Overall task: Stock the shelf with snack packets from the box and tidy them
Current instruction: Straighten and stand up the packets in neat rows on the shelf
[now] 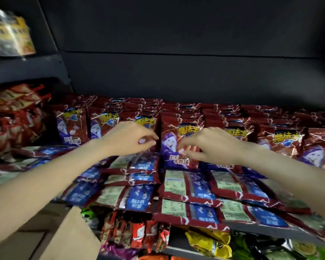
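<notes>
At the far left, a yellow packet [9, 34] on the upper shelf is blurred beyond reading, and the red bags [13, 117] below it are smeared too. A cardboard box [71, 235] sits at the bottom left, cut off by the frame edge, its inside not visible. The left hand [129, 138] reaches over the shelf [261, 231] with fingers curled toward the thumb, just at the left edge of an upright packet [178, 145]; whether it actually pinches that edge cannot be told (motion blur hides the contact). The right hand [212, 145] has its fingertips bent onto the front of the same packet, seemingly pinching the foil. The packet is glossy, crinkled red film with a purple figure and yellow lettering, standing in a row of identical ones [281, 141]. In front lie flat packets [188, 186], backs up, showing pale label panels and blue patches. The right edge is blurred.
</notes>
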### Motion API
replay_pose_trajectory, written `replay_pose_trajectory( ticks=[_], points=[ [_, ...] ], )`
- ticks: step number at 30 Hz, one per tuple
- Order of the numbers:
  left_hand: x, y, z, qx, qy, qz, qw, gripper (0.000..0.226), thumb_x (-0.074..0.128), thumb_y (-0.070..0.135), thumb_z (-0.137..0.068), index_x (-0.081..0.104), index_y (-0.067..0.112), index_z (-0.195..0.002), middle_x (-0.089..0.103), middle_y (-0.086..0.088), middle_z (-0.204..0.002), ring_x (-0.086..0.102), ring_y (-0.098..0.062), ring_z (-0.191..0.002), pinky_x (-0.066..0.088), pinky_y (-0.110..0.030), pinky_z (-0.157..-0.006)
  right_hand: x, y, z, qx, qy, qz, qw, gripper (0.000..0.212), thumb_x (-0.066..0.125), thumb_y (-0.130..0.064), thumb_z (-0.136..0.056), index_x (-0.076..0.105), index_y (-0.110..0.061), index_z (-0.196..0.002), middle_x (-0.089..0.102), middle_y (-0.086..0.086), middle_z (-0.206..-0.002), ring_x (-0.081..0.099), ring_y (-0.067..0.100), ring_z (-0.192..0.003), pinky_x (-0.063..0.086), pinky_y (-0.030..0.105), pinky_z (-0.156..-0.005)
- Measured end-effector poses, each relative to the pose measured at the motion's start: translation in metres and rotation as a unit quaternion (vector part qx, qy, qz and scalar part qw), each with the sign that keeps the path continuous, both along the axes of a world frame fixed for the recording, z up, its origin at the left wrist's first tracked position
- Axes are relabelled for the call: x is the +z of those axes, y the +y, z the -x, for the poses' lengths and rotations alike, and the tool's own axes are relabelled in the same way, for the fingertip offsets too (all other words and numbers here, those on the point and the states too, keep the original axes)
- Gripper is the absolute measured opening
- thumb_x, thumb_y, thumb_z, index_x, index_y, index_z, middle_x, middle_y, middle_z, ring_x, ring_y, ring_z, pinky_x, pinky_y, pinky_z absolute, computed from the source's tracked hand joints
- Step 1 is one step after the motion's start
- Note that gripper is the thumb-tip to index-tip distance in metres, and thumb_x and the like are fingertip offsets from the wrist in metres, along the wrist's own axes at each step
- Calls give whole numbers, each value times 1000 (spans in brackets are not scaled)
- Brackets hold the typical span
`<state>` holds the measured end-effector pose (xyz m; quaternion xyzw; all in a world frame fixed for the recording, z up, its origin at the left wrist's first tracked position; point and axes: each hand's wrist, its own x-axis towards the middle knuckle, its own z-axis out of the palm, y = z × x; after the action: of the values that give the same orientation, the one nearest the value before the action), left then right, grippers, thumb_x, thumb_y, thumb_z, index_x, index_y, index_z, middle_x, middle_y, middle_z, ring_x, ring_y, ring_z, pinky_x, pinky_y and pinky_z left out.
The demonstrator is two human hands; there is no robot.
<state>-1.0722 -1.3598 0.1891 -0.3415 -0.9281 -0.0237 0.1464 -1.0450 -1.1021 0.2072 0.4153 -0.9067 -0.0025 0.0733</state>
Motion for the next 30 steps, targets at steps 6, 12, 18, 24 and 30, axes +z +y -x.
replay_pose_trajectory(
  ticks=[6,12,18,24,30],
  points=[
    [14,-127,-31,58,-201,-67,976,38,55,73,-68,64,45,-93,64,32,-98,59,11,-94,46,-24,-88,-24,-94,-14,95,-50,45,993,34,54,-49,-90,50,-27,-117,59,-10,-116,55,11,-104,48,32,-82],
    [-9,-178,-30,84,-230,28,969,34,64,65,-71,51,50,-98,53,32,-114,49,8,-108,43,-30,-95,-46,-134,-4,76,-38,16,996,24,52,-45,-93,47,-23,-102,52,-8,-104,48,12,-98,39,25,-77],
    [-1,-181,-10,71,-70,54,994,25,53,42,-92,55,35,-116,59,24,-107,55,7,-74,42,-22,-76,-30,-137,13,14,32,102,994,7,53,-22,-95,52,-15,-96,62,-5,-89,60,17,-78,45,30,-64],
    [6,-182,45,101,-7,-40,994,30,55,33,-93,60,20,-120,65,5,-74,48,-5,-53,48,-34,-76,-20,-156,67,-143,38,170,974,15,47,-26,-98,48,-13,-104,53,-2,-72,54,27,-66,42,34,-66],
    [-7,-166,88,141,-28,-22,989,35,48,35,-96,49,24,-130,60,-8,-125,58,-26,-105,50,-37,-80,-25,-158,93,-179,115,79,974,21,50,-21,-96,49,-11,-115,63,10,-87,62,32,-81,45,35,-66]
  ],
)
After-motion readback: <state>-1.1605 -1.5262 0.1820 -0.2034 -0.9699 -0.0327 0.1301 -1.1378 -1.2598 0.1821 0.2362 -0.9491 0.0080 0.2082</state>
